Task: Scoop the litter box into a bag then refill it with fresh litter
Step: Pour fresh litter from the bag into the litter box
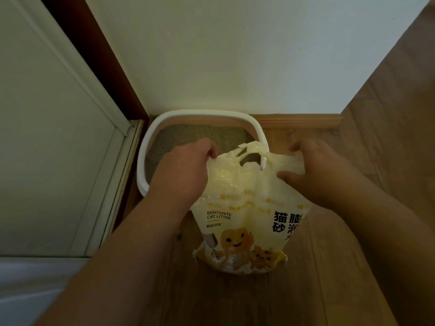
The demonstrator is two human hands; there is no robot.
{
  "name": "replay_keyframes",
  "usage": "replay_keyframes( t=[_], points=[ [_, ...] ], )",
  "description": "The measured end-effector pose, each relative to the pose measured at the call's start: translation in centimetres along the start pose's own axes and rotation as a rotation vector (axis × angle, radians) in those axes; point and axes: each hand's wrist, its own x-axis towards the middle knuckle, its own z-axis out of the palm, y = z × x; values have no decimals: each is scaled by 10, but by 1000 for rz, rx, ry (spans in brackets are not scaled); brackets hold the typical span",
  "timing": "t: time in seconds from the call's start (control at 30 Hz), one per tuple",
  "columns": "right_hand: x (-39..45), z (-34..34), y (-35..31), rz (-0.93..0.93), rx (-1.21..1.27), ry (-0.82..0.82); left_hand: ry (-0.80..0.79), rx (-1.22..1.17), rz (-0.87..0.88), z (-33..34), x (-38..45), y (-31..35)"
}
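While 2 hands pinch its top, litter bag (244, 208) stands beside litter box (150, 147).

Bag: pale yellow printed plastic litter bag (247, 208), glossy, crinkled.
Box: white smooth plastic litter box (141, 161), matt.
Litter: grey-beige grainy litter (188, 137).
Floor: brown wood-grain floor (329, 267).

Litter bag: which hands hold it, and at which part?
Both: left hand and right hand grip the litter bag at its top corners.
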Motion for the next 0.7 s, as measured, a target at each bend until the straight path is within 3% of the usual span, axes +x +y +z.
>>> replay_keyframes(
  t=[0.17,0.3,0.4,0.5,0.7],
  points=[
    [4,3,0,-62,53,26,142,139,120,5,-7,17],
    [4,5,0,-110,122,65,40,-15,276,11,-14,37],
    [5,4,-2,-152,225,72,-78,47,400,22,-20,46],
    [3,5,-3,-182,339,38,-129,100,423,34,-27,52],
    [-3,-2,-2,-151,417,-47,4,112,384,42,-25,57]
  ],
)
